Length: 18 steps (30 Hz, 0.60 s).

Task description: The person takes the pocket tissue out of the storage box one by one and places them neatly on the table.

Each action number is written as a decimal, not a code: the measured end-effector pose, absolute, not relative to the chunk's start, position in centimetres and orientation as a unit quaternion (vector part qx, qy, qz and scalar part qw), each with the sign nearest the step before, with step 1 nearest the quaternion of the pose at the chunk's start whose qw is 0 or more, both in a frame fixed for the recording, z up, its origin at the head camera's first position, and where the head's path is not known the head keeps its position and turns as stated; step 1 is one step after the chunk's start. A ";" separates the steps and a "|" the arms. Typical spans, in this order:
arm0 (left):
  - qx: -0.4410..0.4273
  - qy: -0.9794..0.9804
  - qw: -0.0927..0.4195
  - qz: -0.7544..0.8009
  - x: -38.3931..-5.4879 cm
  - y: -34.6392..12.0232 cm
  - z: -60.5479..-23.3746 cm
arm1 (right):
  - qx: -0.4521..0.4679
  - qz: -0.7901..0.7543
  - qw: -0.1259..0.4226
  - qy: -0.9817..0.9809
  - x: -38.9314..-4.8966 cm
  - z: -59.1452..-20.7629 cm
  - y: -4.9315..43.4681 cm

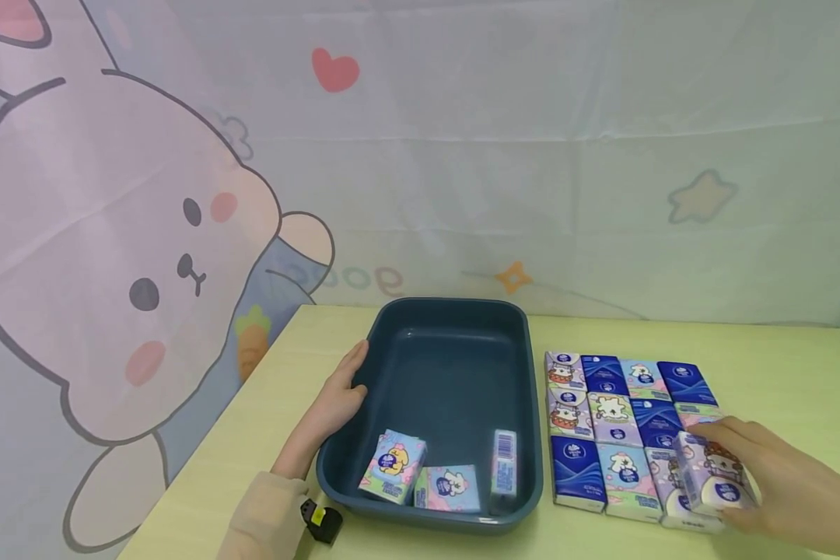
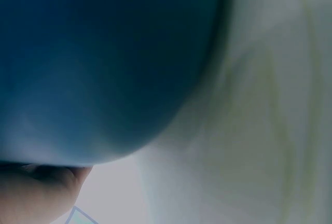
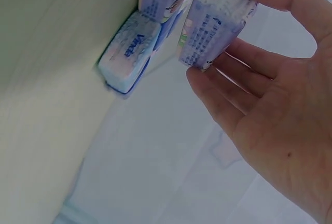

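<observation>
On the right, my right hand [image 1: 777,482] pinches a pack of tissues [image 1: 715,473] with a cartoon print. The right wrist view shows this tissue pack [image 3: 213,24] between thumb and fingers, raised off the others. Close by lie rows of tissue packs [image 1: 617,418], some dark blue, some pastel with cartoon animals. My left hand [image 1: 339,400] lies against the left side of a dark blue plastic basin [image 1: 455,311], fingers extended along its outer wall. Inside the basin's near end are several tissue packs [image 1: 394,465], one standing on its edge at the right.
A small black object [image 1: 322,521] with a yellow mark sits by the basin's near left corner, next to my left sleeve [image 1: 262,513]. Everything stands on a pale yellow-green table [image 1: 777,365]. Behind it hangs a cloth [image 1: 462,155] with a cartoon print.
</observation>
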<state>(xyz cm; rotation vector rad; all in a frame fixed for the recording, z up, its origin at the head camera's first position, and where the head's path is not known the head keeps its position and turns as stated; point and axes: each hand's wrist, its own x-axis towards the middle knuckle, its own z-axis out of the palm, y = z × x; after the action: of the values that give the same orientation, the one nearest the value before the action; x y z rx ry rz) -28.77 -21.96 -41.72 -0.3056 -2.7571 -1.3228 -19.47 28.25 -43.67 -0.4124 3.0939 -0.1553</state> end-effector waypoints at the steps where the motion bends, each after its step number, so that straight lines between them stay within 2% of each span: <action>1: -0.099 -0.897 0.033 -0.430 -28.7 -21.9 -41.7 | -0.127 -0.051 0.012 0.990 -19.5 -43.8 28.4; 18: -0.098 -0.899 0.035 -0.425 -28.5 -21.9 -41.5 | -0.094 -0.075 0.049 0.992 -19.6 -45.5 30.8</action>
<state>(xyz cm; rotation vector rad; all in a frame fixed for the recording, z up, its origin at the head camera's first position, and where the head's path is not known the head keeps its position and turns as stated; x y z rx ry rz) -28.54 -21.93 -41.52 -0.3018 -2.7644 -1.3064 -19.58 30.81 -45.49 -0.2850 3.0207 -0.2272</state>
